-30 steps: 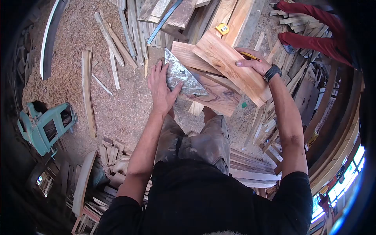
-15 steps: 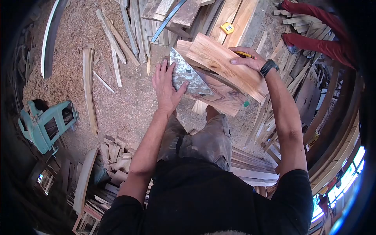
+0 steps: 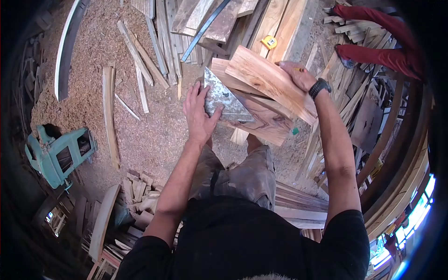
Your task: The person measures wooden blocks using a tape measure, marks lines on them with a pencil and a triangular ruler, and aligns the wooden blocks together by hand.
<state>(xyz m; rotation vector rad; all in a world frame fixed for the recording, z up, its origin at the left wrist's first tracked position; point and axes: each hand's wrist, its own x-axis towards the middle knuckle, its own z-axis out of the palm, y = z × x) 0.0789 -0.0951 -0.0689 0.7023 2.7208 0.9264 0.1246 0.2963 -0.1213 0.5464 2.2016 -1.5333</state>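
My left hand [image 3: 198,116] grips the left edge of a worn metal triangle [image 3: 225,99], its thumb on the metal face. Under the triangle lies a board with dark swirling grain [image 3: 270,122]. A lighter reddish board [image 3: 268,83] rests tilted across other boards, to the right of the triangle. Against its upper right edge is my right hand [image 3: 300,77], with a yellow pencil [image 3: 299,70] held between the fingers; the pencil is mostly hidden. A yellow tape measure [image 3: 269,42] sits on long planks just above.
A blue metal strip [image 3: 205,30] crosses stacked wood at the top. A green metal machine part [image 3: 60,156] stands at left on shavings. Another person's red-trousered legs [image 3: 373,56] are at upper right. Scrap wood [image 3: 142,193] lies near my feet.
My right thumb has left the top face of the light board, and that hand now lies along its edge. The light board has shifted slightly. The left hand stays on the triangle.
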